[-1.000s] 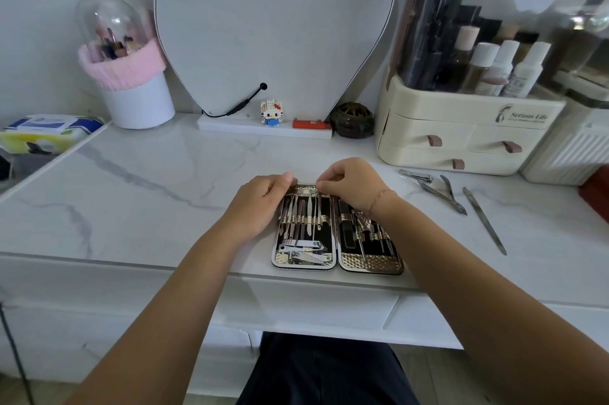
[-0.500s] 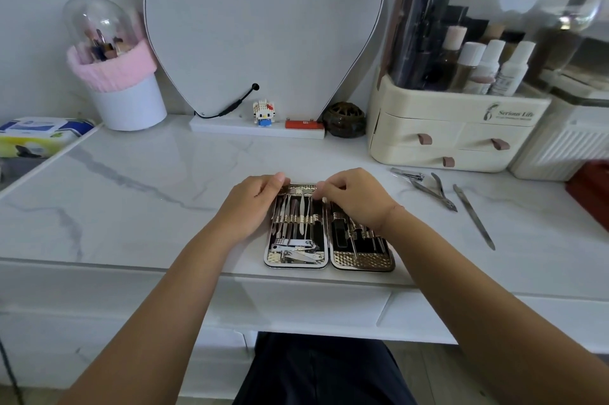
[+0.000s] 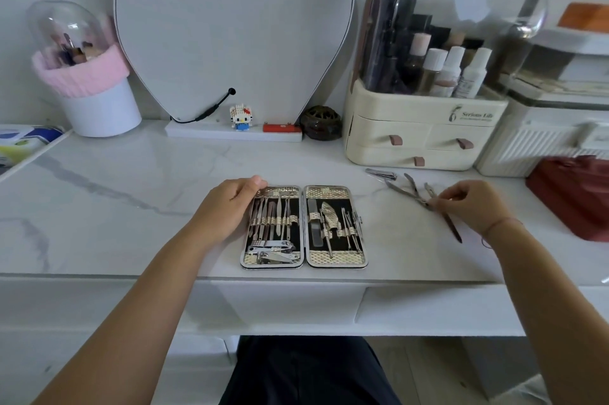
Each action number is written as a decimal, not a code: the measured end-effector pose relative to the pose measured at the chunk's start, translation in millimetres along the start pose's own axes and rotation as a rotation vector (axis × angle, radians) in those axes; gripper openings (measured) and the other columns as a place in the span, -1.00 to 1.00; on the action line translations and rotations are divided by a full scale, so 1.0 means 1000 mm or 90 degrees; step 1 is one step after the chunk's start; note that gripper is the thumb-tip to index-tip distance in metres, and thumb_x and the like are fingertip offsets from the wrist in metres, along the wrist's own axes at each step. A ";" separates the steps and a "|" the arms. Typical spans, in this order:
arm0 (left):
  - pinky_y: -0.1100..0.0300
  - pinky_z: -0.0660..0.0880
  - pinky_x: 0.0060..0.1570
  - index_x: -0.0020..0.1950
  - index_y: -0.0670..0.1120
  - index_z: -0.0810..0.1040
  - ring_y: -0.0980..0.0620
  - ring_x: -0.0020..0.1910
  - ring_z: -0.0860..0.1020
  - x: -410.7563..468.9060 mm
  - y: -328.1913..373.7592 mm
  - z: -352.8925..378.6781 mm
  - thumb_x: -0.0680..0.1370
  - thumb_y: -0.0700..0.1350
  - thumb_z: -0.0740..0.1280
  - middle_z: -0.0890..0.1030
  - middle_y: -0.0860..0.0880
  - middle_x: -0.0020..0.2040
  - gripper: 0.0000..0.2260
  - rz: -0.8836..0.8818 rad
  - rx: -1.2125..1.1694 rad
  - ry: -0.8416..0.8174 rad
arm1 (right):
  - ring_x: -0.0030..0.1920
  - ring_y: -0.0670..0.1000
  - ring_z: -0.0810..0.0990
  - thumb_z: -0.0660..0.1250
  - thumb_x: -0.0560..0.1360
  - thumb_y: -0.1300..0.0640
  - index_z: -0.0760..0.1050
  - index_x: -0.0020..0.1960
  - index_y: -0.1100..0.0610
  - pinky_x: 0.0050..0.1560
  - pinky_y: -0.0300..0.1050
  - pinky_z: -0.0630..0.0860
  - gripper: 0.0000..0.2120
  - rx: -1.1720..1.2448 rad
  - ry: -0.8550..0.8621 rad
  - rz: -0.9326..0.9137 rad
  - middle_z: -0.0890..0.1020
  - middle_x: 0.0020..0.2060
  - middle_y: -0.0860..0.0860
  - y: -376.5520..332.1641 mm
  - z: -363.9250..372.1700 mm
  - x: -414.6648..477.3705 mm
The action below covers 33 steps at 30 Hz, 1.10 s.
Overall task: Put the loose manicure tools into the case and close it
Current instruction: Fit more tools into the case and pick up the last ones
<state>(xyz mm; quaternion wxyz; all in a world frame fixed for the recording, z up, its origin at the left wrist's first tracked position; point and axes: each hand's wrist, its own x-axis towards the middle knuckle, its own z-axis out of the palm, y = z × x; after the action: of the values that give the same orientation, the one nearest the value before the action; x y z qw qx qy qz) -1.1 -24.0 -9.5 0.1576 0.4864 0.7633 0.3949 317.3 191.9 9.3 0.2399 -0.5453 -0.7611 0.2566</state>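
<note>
The manicure case lies open flat near the table's front edge, both halves filled with metal tools under gold straps. My left hand holds its left rim, thumb at the top left corner. To the right, a nail clipper, cuticle nippers and a slim dark metal tool lie loose on the marble. My right hand pinches the slim tool's upper end, right beside the nippers' handles; the tool lies on the table.
A cream cosmetics organiser with drawers stands just behind the loose tools. A dark red pouch lies at the far right. A mirror, a small figurine and a pink-cuffed brush pot line the back.
My right hand left the case's top edge and moved right to the loose tools, where it now pinches the slim tool. The left hand stays on the case.
</note>
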 end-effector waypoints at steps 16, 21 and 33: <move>0.24 0.23 0.17 0.26 0.04 0.54 0.21 0.19 0.37 -0.002 0.002 0.000 0.62 0.14 0.00 0.53 0.08 0.28 -0.59 -0.005 0.015 0.001 | -0.14 0.14 0.60 0.46 0.36 0.17 0.61 -0.36 0.07 -0.02 -0.02 0.53 -0.87 -0.070 -0.027 0.041 0.67 -0.26 0.11 -0.007 -0.007 -0.017; 0.25 0.22 0.18 0.26 0.03 0.54 0.23 0.19 0.37 -0.002 0.001 0.000 0.62 0.13 0.01 0.52 0.08 0.29 -0.59 -0.008 0.014 0.005 | -0.19 0.07 0.53 0.45 0.37 0.19 0.60 -0.38 0.08 -0.11 -0.13 0.42 -0.85 -0.071 -0.047 0.077 0.57 -0.39 -0.01 -0.013 -0.011 -0.018; 0.24 0.22 0.16 0.26 0.04 0.54 0.22 0.19 0.37 -0.002 0.003 0.000 0.62 0.14 0.01 0.52 0.10 0.28 -0.59 -0.010 0.009 0.005 | -0.30 0.01 0.49 0.44 0.39 0.20 0.61 -0.27 0.18 -0.11 -0.14 0.37 -0.92 -0.041 -0.111 0.099 0.55 -0.41 0.01 -0.014 -0.019 -0.015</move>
<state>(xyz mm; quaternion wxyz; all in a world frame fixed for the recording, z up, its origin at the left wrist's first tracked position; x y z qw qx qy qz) 1.8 -25.3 -7.9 0.1543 0.4799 0.7705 0.3901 323.9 176.3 30.9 0.1343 -0.5858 -0.7423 0.2964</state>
